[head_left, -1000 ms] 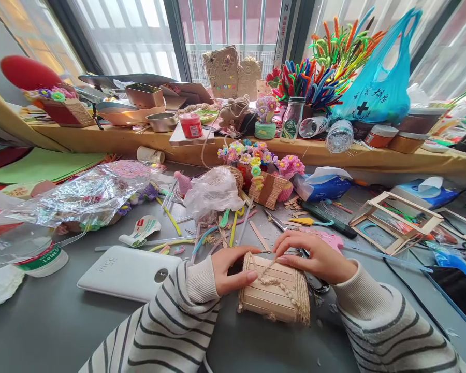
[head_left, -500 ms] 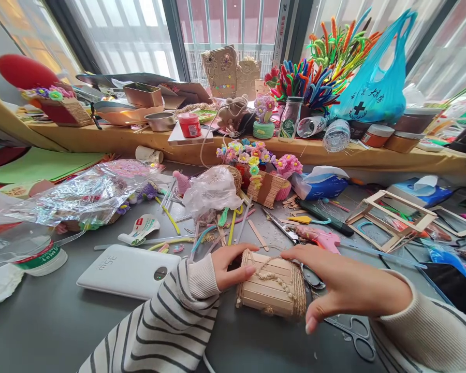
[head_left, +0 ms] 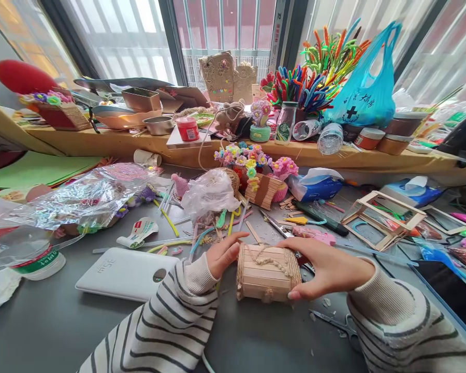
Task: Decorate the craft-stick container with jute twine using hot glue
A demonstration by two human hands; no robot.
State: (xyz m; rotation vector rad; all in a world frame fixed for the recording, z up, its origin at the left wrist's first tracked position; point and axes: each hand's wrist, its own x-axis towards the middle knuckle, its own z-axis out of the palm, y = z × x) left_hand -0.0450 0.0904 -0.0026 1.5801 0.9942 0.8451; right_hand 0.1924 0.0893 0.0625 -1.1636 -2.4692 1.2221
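Observation:
A small chest of craft sticks [head_left: 266, 277], edged with twine and with a braided cord curling over its rounded top, sits in front of me on the grey table. My right hand [head_left: 328, 267] spans its right end, thumb low at the front and fingers over the back edge. Beside the left end is my left hand [head_left: 223, 256], its fingers stretched out and apart; whether they touch the twine is hard to tell. Small scissors [head_left: 336, 324] lie below my right wrist. Behind the chest are a pink glue gun [head_left: 314, 235] and larger scissors [head_left: 274, 223].
Left of my hands lies a white power bank [head_left: 120, 272]. Craft sticks, pipe cleaners and a crumpled plastic bag [head_left: 209, 194] clutter the table behind. A wooden frame [head_left: 384, 217] stands at right. Jars and a blue bag [head_left: 367, 98] line the back ledge.
My left thumb has come off the chest's top, and that hand is now at its left side. My right thumb has closed in against the chest's front right end. The chest has turned slightly.

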